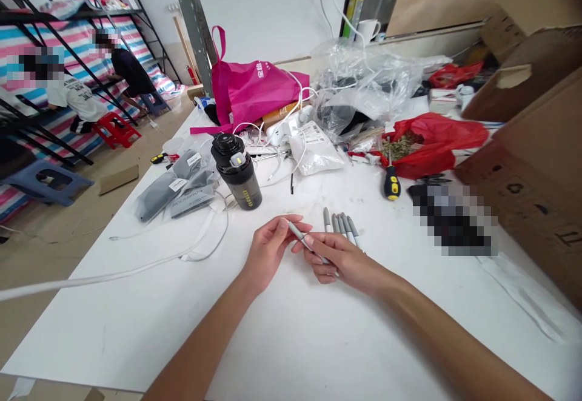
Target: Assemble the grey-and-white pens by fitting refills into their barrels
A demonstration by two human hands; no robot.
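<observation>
Cluttered workroom: white workbench [136,328], screwdriver [391,176], cardboard boxes [522,195], metal shelving [68,14], red stool [116,129].

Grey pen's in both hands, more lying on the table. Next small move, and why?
I'd probably lay the grey pen beside the row of matching pens. The left hand and right hand both have it, right next to that row, and the white table around them has room to set it down.

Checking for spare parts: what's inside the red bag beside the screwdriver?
The red bag shows a heap of small greenish bits at its mouth; anything beneath them is covered and cannot be seen.
</observation>
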